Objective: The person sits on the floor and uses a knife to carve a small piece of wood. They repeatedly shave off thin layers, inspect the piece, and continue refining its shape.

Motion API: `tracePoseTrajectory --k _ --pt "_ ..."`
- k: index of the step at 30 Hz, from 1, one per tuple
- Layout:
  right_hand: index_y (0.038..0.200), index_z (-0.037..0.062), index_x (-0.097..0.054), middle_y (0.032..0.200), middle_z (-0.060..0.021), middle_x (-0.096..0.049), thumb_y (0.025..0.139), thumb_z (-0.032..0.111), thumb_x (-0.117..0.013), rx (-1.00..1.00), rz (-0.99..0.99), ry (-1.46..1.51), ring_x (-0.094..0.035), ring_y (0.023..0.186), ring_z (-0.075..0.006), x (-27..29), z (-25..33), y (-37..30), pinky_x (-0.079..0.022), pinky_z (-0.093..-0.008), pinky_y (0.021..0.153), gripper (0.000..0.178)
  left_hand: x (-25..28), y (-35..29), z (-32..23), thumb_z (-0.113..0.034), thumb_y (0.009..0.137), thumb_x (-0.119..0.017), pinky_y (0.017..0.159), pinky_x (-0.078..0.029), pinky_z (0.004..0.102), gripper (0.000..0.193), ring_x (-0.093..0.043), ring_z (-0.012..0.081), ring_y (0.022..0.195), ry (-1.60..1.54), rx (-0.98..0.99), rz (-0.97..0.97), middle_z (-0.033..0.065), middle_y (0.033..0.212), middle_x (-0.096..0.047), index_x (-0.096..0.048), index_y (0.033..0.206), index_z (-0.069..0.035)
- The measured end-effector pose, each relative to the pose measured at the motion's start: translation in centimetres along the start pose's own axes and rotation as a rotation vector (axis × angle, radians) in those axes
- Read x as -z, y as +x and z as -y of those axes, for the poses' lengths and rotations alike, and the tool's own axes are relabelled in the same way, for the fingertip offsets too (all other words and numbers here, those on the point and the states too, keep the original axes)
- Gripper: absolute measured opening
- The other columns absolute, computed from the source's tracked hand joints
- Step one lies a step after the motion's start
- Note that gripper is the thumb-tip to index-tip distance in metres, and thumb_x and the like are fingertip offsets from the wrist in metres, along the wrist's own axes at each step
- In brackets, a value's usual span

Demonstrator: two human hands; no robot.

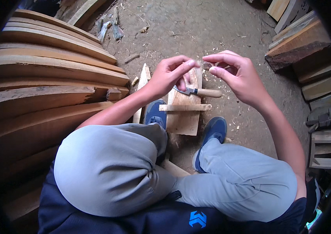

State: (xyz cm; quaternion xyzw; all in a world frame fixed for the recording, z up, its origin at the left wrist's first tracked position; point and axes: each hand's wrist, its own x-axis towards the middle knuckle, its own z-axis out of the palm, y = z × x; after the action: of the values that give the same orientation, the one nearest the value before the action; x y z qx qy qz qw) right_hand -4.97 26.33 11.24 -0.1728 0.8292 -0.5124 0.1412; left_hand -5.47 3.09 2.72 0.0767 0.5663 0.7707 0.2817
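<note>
My left hand point(171, 75) hovers over the far part of a wooden board point(182, 124), thumb and forefinger pinched together and the other fingers curled. Facing it, a short gap away, my right hand point(236, 74) is raised with its fingers bent toward the thumb. Whatever the fingertips hold, if anything, is too small and blurred to name. Below the hands a knife point(208, 93) with a pale wooden handle lies across the board; my left hand partly hides its blade. Nearer to me, a narrow wooden strip point(185, 107) rests crosswise on the board.
Stacked planks point(52, 64) fill the left side. More timber point(300, 43) leans at the right. Wood chips dot the dirt floor point(173, 29), and a crumpled plastic scrap point(104, 31) lies far left. My blue shoes point(214, 130) flank the board; a pointed offcut point(144, 78) lies beside it.
</note>
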Motion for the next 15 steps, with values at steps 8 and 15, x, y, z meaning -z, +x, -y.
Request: tracePoseTrajectory --k 8,15 --pt "0.117 0.0028 -0.067 0.101 -0.0105 -0.074 0.086 0.007 -0.072 -0.029 -0.038 0.066 -0.070 0.087 -0.0156 -2.3 -2.2 0.7 -0.056 -0.0302 0.079 0.032 -0.6 -0.4 0.3 -0.022 0.095 -0.071 0.055 -0.053 0.0203 0.032 -0.069 0.0092 0.068 0.150 -0.008 -0.023 0.0072 0.096 -0.073 -0.067 0.117 0.001" --pt "0.122 0.0046 -0.063 0.109 -0.0118 -0.068 0.085 0.012 -0.074 -0.080 -0.004 -0.040 -0.068 0.093 -0.0186 -4.0 -4.7 0.4 -0.055 -0.0331 0.082 0.039 0.2 -0.7 1.4 -0.019 0.093 -0.073 0.056 -0.051 0.0205 0.028 -0.069 0.0091 0.072 0.373 -0.015 -0.097 0.0074 0.099 -0.073 -0.069 0.113 -0.001"
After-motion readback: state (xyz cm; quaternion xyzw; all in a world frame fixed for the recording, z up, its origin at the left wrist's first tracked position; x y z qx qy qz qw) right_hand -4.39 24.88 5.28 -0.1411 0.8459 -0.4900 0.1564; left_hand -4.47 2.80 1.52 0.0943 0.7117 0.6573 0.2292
